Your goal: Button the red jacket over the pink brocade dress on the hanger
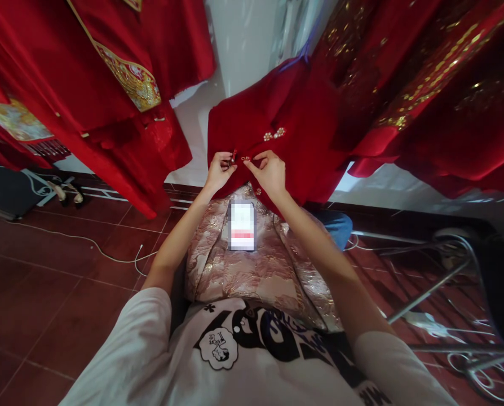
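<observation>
A red garment (239,121) hangs in front of me, its lower part by my lap. Flower-shaped beaded fasteners (274,134) run along its front opening, and a single beaded flower (259,192) shows lower down. With fingers closed, my left hand (220,171) grips the garment's left front edge, where a small beaded fastener (234,157) stands up by the fingertips. My right hand (271,171) pinches a small beaded loop (246,159) on the facing edge. A short gap separates the two pieces. Fine detail at the fingertips is too small to read.
A lit phone (242,225), its screen blurred, lies on the shiny patterned cloth (218,276) over my lap. Red embroidered garments (125,62) hang left, sequined ones (421,96) right. A white cable (93,242) crosses the tiled floor; a metal-framed chair (432,287) stands right.
</observation>
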`<control>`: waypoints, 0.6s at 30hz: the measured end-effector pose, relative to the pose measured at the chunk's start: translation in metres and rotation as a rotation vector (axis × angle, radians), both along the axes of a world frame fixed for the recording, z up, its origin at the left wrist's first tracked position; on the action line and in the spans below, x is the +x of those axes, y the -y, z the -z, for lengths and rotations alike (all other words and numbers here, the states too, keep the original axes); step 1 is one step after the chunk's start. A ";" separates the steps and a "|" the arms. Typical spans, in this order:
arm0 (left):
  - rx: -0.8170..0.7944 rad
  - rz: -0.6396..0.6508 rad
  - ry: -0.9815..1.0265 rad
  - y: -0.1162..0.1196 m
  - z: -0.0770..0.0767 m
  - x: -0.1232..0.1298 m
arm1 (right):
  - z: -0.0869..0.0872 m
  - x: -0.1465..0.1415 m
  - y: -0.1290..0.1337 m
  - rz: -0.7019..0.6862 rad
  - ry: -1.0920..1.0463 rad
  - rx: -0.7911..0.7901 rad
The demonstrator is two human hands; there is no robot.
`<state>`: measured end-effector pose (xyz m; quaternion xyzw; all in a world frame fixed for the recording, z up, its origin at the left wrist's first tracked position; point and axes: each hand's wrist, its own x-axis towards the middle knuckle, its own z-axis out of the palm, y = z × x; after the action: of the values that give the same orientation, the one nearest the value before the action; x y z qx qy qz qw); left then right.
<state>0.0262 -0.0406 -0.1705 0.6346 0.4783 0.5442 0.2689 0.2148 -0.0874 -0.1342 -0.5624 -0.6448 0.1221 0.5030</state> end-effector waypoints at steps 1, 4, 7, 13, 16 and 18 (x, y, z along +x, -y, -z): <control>-0.021 0.046 0.026 -0.001 0.000 0.001 | -0.001 -0.002 -0.001 0.019 -0.001 -0.006; -0.033 0.095 0.063 -0.002 0.001 0.004 | -0.002 -0.006 -0.002 0.056 -0.010 -0.020; -0.010 0.084 0.105 -0.002 -0.001 0.004 | -0.003 -0.006 -0.001 -0.003 -0.045 -0.013; 0.024 0.130 0.106 -0.004 -0.005 0.004 | -0.009 -0.003 0.003 -0.185 -0.125 0.006; 0.036 0.129 0.113 -0.001 -0.008 0.007 | -0.013 -0.004 0.004 -0.188 -0.143 -0.010; 0.039 0.128 0.137 0.002 -0.012 0.008 | -0.015 -0.007 0.004 -0.180 -0.145 -0.016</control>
<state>0.0343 -0.0429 -0.1583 0.6303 0.4064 0.5773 0.3229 0.2082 -0.0913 -0.1196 -0.4961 -0.6535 0.2123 0.5308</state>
